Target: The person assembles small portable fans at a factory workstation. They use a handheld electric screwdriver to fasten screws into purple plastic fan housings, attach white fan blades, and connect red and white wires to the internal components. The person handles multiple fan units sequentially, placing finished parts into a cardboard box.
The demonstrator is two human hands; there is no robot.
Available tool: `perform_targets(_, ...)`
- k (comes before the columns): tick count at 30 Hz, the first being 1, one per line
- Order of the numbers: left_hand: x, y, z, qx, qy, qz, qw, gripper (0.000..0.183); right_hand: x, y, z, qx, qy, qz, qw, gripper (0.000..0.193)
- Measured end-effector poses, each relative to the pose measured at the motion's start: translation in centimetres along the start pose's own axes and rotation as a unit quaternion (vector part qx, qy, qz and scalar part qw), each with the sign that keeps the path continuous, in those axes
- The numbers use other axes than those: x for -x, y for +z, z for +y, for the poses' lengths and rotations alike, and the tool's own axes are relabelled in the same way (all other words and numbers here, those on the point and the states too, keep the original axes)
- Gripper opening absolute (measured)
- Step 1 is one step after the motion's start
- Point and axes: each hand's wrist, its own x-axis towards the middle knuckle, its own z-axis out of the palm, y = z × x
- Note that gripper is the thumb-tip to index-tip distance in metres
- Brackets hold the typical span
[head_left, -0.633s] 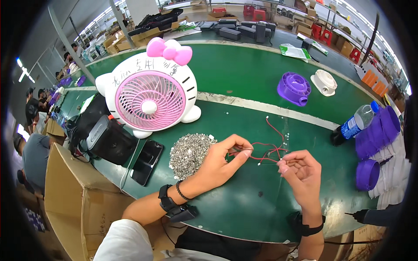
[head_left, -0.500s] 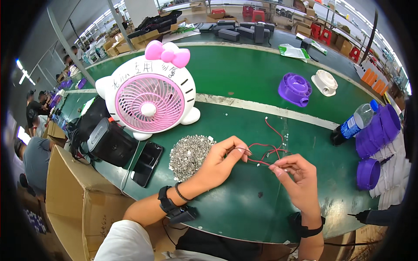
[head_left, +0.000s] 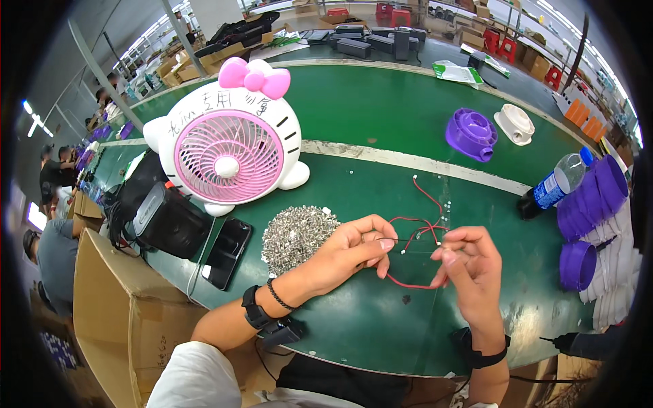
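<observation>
Open: tabletop (head_left: 371, 333) nearside of wires (head_left: 412, 286) | blocked left: metal heap (head_left: 294, 238) | right: bottle (head_left: 554, 183)

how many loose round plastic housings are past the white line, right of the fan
2: a purple housing and, just to its right, a white housing. The stacked purple parts at the right edge are not counted; nothing seems to hide another.

On the tabletop (head_left: 360, 340), wires (head_left: 430, 225) spread to the right of a pile of small parts (head_left: 291, 239), with a phone (head_left: 228, 251) at the pile's left. A fan (head_left: 228, 146) stands behind pile and phone. Behind the wires, farther right, sit two housings (head_left: 469, 132) side by side; at the far right, a bottle (head_left: 549, 187) is just left of stacked rings (head_left: 590, 204).
</observation>
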Motion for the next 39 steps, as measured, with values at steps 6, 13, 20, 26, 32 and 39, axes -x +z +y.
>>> perform_targets(6,-1.0,0.4,-0.5,-0.049,0.04,0.024,0.998,0.025,-1.0,-0.8,0.5,0.014,-0.073,0.143,0.987,0.025)
perform_targets(13,-1.0,-1.0,-2.2,-0.011,0.145,0.017,0.989,0.029,-1.4,-0.7,1.4,0.082,-0.079,0.171,0.979,0.028)
perform_targets(20,-1.4,-0.4,-2.3,-0.136,0.173,0.036,0.975,0.019,-3.1,-9.2,7.6,0.114,-0.156,0.185,0.964,0.025)
perform_targets(26,-0.8,-0.1,-1.5,-0.232,0.192,0.046,0.952,0.012,-1.9,-0.1,-0.3,0.363,-0.305,0.155,0.867,0.015)
perform_targets(32,-0.6,2.2,-1.0,-0.253,0.214,-0.033,0.943,0.009,0.3,-0.6,-0.8,0.324,-0.058,-0.073,0.941,0.025)
perform_targets(39,-0.2,2.3,-1.2,-0.279,0.253,-0.008,0.926,0.011,1.2,0.1,-0.8,0.266,0.047,-0.064,0.961,0.019)
